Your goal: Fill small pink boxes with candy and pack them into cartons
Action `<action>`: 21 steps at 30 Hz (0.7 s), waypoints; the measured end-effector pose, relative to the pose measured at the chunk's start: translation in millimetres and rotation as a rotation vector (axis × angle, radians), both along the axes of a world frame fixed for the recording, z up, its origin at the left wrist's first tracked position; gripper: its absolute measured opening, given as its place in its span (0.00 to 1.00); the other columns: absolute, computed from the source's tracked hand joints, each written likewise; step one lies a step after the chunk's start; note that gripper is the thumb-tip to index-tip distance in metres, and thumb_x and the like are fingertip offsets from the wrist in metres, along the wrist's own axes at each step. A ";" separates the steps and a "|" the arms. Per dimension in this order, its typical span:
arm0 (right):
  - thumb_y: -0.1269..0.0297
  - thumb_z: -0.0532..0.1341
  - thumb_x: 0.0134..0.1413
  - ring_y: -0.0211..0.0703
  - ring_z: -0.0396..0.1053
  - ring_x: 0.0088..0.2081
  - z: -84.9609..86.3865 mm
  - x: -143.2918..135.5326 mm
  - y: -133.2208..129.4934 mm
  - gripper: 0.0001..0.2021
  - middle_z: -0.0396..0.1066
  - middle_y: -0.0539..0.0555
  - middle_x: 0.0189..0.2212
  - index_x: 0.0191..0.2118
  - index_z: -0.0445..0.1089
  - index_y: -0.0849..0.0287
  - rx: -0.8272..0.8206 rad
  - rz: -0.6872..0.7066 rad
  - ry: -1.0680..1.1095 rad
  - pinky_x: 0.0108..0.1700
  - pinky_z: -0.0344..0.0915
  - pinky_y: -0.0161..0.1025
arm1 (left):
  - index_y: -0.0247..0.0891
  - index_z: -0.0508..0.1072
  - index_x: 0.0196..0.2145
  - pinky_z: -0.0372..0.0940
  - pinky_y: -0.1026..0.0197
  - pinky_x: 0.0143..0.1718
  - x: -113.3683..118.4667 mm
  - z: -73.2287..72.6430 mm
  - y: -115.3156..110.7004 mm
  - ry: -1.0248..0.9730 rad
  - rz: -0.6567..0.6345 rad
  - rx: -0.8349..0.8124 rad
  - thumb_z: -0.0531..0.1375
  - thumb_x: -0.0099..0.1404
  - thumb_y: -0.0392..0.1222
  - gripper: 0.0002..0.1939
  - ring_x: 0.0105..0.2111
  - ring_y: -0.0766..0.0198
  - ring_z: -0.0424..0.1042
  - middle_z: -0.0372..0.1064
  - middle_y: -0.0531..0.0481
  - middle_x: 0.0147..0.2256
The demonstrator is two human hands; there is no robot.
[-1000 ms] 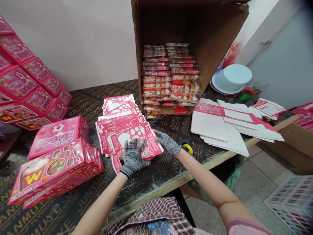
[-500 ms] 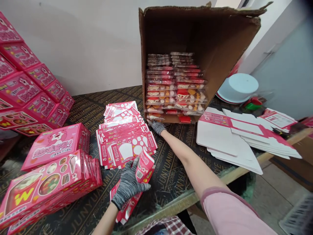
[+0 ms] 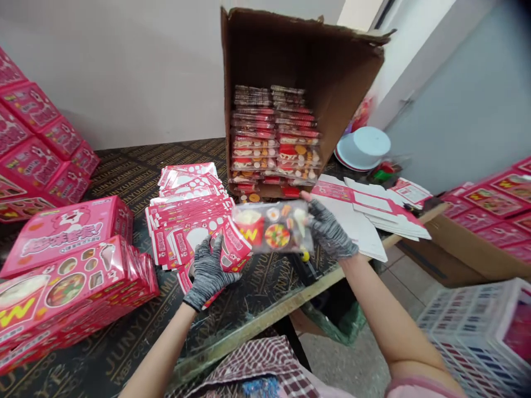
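Observation:
My left hand point(image 3: 209, 272), in a grey glove, grips a pink printed carton point(image 3: 233, 246) beside a fanned pile of flat pink cartons point(image 3: 188, 213). In my gloved right hand point(image 3: 331, 228) is a clear packet point(image 3: 276, 228) of toy food pieces, held by its right end. The packet's left end meets the upper edge of the carton in my left hand. Behind the packet stands a large brown cardboard box point(image 3: 348, 83), open towards me, with two stacks of similar packets point(image 3: 253, 149) inside.
Pink filled boxes point(image 3: 74, 271) lie at the left, with more stacked behind. White and pink flat sheets point(image 3: 373, 207) and a pale blue bowl point(image 3: 371, 145) are on the right. A white plastic basket point(image 3: 477, 331) stands below the wooden table edge point(image 3: 265, 323).
My right hand has moved right from the front of the cardboard box and now holds a packet. My left hand has lifted the carton slightly. The whole view has shifted to the right.

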State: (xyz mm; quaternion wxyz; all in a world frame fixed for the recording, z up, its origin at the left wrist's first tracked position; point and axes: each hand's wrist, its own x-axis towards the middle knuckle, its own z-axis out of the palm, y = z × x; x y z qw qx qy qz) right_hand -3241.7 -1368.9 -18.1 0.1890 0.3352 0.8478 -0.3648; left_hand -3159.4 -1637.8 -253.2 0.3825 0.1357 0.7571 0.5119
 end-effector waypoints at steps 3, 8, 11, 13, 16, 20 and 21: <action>0.45 0.73 0.49 0.52 0.74 0.54 19.4 18.3 -20.3 0.36 0.76 0.58 0.55 0.61 0.70 0.55 -0.262 -0.040 -0.207 0.56 0.72 0.47 | 0.28 0.64 0.67 0.46 0.30 0.69 -3.3 5.4 -5.0 0.181 -0.028 0.052 0.72 0.42 0.69 0.62 0.65 0.29 0.58 0.58 0.22 0.64; 0.46 0.75 0.44 0.54 0.75 0.50 20.5 35.8 -27.7 0.29 0.79 0.57 0.48 0.50 0.78 0.59 -0.188 0.244 -0.530 0.58 0.70 0.51 | 0.35 0.66 0.68 0.35 0.26 0.69 -9.4 17.9 -24.0 0.370 -0.182 0.171 0.71 0.48 0.67 0.56 0.68 0.28 0.54 0.56 0.22 0.66; 0.48 0.75 0.45 0.60 0.72 0.59 9.8 51.0 -38.5 0.36 0.74 0.59 0.58 0.60 0.74 0.56 -0.193 0.294 -0.531 0.65 0.66 0.55 | 0.40 0.64 0.69 0.29 0.25 0.69 -14.1 25.6 -29.7 0.318 -0.235 0.215 0.72 0.49 0.66 0.55 0.69 0.27 0.51 0.52 0.26 0.69; 0.49 0.74 0.47 0.61 0.67 0.65 3.3 64.0 -47.6 0.42 0.67 0.59 0.66 0.67 0.66 0.55 -0.241 0.275 -0.498 0.68 0.62 0.55 | 0.43 0.64 0.69 0.27 0.25 0.69 -18.5 27.0 -31.8 0.269 -0.263 0.226 0.72 0.50 0.65 0.53 0.70 0.27 0.48 0.50 0.29 0.71; 0.50 0.71 0.51 0.61 0.63 0.68 -1.0 83.7 -55.8 0.44 0.63 0.58 0.69 0.72 0.58 0.53 -0.339 0.311 -0.504 0.71 0.58 0.57 | 0.46 0.65 0.69 0.25 0.25 0.68 -28.4 24.9 -37.6 0.243 -0.336 0.241 0.73 0.50 0.63 0.52 0.71 0.28 0.47 0.50 0.32 0.71; 0.52 0.68 0.56 0.59 0.67 0.64 -2.8 100.1 -56.7 0.37 0.70 0.60 0.63 0.69 0.63 0.55 -0.458 0.385 -0.560 0.69 0.60 0.58 | 0.41 0.64 0.69 0.22 0.24 0.67 -42.4 22.9 -47.3 0.297 -0.408 0.285 0.70 0.55 0.46 0.46 0.71 0.29 0.46 0.49 0.33 0.72; 0.53 0.68 0.55 0.58 0.68 0.63 -4.2 101.2 -56.6 0.35 0.73 0.60 0.60 0.67 0.66 0.57 -0.487 0.392 -0.567 0.68 0.61 0.58 | 0.40 0.64 0.69 0.22 0.24 0.67 -43.9 24.0 -47.9 0.314 -0.431 0.303 0.67 0.56 0.41 0.44 0.72 0.29 0.46 0.49 0.33 0.72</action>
